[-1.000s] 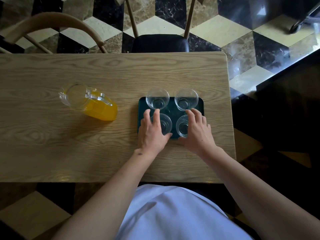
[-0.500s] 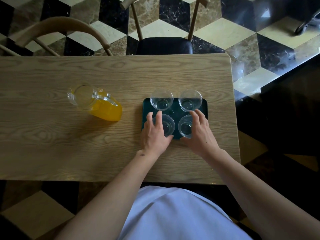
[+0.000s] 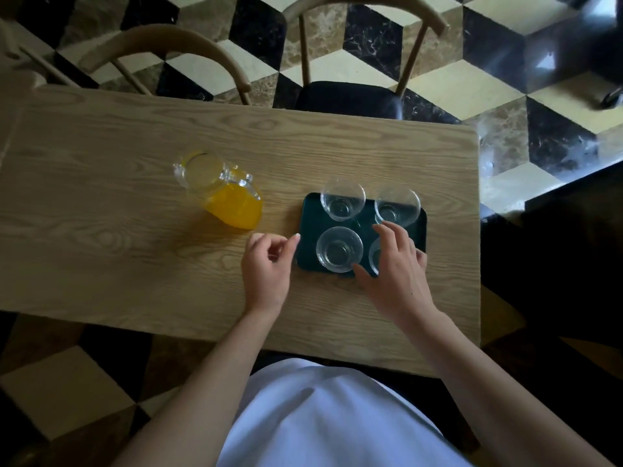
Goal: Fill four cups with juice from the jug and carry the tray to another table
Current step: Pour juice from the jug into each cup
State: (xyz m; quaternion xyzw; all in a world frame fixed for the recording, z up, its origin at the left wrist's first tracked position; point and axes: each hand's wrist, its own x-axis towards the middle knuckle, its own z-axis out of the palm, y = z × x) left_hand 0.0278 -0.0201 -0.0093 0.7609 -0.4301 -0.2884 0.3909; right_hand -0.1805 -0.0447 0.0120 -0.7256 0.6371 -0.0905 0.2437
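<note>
Wooden table [image 3: 101, 257] bears four empty glass cups [image 3: 339, 249]; left hand [image 3: 266, 267] loosely curled, right hand [image 3: 397, 264] spread over one cup.

No writing, label, brand, number or sign can be read anywhere in this view — not on the glass jug [image 3: 219, 190], not on the clear cups [image 3: 339, 249], not on the dark tray [image 3: 308, 227]. The wooden table [image 3: 101, 230] shows only its grain, and the floor [image 3: 337, 65] only its cube pattern of tiles — no lettering on either.
</note>
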